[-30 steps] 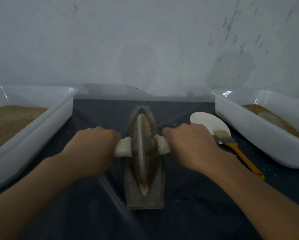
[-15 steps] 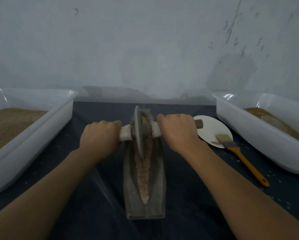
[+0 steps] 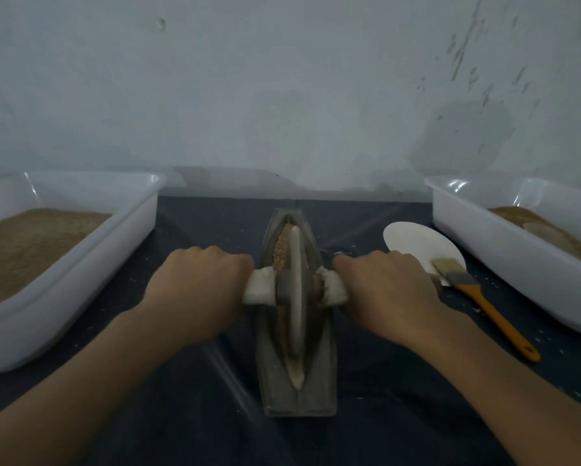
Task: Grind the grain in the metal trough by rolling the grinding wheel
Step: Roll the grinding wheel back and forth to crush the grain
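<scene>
A boat-shaped metal trough (image 3: pixel 275 378) lies lengthwise on the dark cloth in front of me. The grinding wheel (image 3: pixel 296 290) stands on edge in its groove, about midway along. Brown grain (image 3: pixel 280 248) shows in the groove beyond the wheel, and paler ground meal lies at the near tip. My left hand (image 3: pixel 198 290) grips the white-wrapped left end of the axle. My right hand (image 3: pixel 386 294) grips the wrapped right end. Both fists are curled tightly round the handle.
A white tub (image 3: pixel 90 264) of brown grain stands at the left. Another white tub (image 3: pixel 504 264) with brown meal stands at the right. A white plate (image 3: pixel 413 240) and an orange-handled brush (image 3: pixel 484 304) lie between the trough and the right tub. A wall rises close behind.
The wheel rolled to the far end of the trough half a second ago and has now come back toward me to the middle; both hands moved with it.
</scene>
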The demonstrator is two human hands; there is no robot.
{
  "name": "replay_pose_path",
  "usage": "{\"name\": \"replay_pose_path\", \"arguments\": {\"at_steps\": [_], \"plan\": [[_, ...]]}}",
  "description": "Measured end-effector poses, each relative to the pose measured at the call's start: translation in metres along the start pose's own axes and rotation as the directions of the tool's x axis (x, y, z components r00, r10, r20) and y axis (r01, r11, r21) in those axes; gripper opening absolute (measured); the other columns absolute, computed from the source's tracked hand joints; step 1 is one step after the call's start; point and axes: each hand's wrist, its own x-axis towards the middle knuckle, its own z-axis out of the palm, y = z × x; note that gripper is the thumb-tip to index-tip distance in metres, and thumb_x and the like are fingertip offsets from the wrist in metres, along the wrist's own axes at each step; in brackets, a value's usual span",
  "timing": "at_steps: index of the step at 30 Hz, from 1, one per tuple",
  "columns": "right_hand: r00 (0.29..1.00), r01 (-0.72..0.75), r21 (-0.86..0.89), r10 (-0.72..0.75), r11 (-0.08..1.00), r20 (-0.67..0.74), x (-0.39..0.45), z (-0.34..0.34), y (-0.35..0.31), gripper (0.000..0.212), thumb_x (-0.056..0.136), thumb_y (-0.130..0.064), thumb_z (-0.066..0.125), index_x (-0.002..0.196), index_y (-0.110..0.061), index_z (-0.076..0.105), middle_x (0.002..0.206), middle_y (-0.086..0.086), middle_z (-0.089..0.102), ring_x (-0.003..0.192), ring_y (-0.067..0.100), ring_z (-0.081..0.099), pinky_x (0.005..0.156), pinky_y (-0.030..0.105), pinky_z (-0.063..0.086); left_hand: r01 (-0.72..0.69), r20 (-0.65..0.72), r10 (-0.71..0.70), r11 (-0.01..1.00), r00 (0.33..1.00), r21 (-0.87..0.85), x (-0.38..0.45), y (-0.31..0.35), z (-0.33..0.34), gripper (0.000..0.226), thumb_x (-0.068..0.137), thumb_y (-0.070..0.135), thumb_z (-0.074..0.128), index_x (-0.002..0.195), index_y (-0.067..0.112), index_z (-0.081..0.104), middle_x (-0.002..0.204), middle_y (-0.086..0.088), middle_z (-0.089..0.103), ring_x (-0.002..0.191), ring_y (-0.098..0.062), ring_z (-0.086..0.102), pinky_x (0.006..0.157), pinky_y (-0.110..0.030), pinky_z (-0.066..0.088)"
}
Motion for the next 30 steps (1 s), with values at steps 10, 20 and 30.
{"name": "replay_pose_path", "arguments": {"at_steps": [10,20,30], "plan": [[0.997,-0.064,-0.083,0.059,0.995,-0.057,0.059,0.032,0.006,0.027,0.077,-0.025,0.067,0.076,-0.023,0.04,0.064,-0.002,0.053,0.054,0.023,0.05,0.048,0.028,0.017,0.123,-0.056,-0.128,0.989,0.99,-0.084,0.049,-0.006,0.04,0.021,0.081,0.035,0.057,0.077,0.028,0.038,0.072,0.004,0.053,0.064,-0.024,0.053,0.056,-0.032,0.033],[0.987,0.054,0.145,-0.074,0.988,0.14,-0.013,-0.019,0.002,0.043,0.08,-0.038,0.061,0.07,-0.033,0.019,0.061,-0.01,0.031,0.053,0.012,0.034,0.047,0.029,0.015,-0.012,0.051,0.011,1.0,0.999,0.021,-0.014,0.003,-0.015,0.04,0.074,0.053,0.057,0.07,0.036,0.02,0.061,0.01,0.027,0.053,-0.007,0.03,0.048,-0.027,0.018],[1.0,-0.027,0.035,0.027,0.999,-0.001,0.05,0.029,0.012,0.031,0.081,-0.033,0.062,0.079,-0.027,0.032,0.078,0.0,0.061,0.058,0.022,0.044,0.05,0.029,0.023,0.082,-0.106,-0.083,0.996,0.991,-0.018,0.04,-0.001,0.036,0.027,0.078,0.033,0.062,0.073,0.026,0.036,0.068,0.005,0.056,0.059,-0.021,0.057,0.05,-0.029,0.034]]}}
